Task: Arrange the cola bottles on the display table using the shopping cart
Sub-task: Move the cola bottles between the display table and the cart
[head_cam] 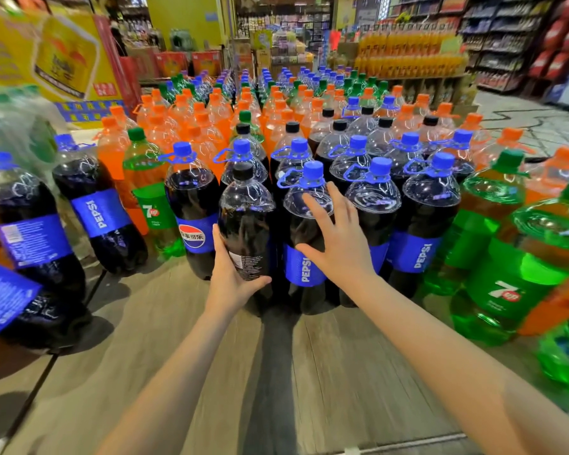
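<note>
My left hand [232, 277] grips black-capped cola bottle [247, 221] low on its side, upright at bench [184, 356] front row; my right hand [334, 238], fingers spread, presses adjacent blue-capped Pepsi bottle [304, 244].

Bottles [309, 133] stand in rows on the display table [178, 356], its near part before them bare.

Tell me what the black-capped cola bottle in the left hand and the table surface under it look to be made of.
Black-capped cola bottle: clear glossy plastic, judging by bright reflections on its see-through shoulder above the dark drink.
Table: looks like matte grey-brown wood planks or wood-print laminate; grain streaks and board seams show, but which one is unclear.
</note>
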`<action>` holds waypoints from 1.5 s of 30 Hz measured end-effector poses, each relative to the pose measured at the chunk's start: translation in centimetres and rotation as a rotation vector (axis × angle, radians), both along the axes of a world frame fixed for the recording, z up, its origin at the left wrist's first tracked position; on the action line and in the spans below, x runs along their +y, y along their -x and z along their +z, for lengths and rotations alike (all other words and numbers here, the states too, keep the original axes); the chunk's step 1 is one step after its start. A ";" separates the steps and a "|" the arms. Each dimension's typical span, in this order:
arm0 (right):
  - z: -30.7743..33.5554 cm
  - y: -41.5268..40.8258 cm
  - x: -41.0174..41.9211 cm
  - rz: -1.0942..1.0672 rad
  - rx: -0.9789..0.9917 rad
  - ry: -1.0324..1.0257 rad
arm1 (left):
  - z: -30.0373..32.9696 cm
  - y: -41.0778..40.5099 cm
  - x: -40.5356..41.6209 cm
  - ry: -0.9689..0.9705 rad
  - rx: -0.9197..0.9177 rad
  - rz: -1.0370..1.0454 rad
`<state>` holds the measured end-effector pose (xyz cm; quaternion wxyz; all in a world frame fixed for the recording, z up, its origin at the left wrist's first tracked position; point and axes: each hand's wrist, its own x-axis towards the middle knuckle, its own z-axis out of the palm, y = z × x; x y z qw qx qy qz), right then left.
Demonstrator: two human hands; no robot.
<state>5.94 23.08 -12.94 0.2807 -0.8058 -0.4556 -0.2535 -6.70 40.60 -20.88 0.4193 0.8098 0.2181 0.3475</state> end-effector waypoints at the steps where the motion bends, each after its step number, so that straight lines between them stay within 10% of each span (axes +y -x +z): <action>1: -0.1 0.0 0.0 0.004 -0.009 0.005 | 0.1 0.0 -0.1 0.001 -0.003 0.002; 19: -0.5 1.2 -1.2 -0.160 -0.126 0.353 | 0.7 1.1 -1.4 -0.039 0.168 0.049; 30: -4.0 8.7 -8.3 -0.095 0.195 0.361 | -0.4 8.5 -5.5 -0.854 0.522 -0.015; 45: -11.6 15.5 -26.9 0.018 0.366 0.462 | -4.5 16.6 -21.0 -0.995 0.451 -0.180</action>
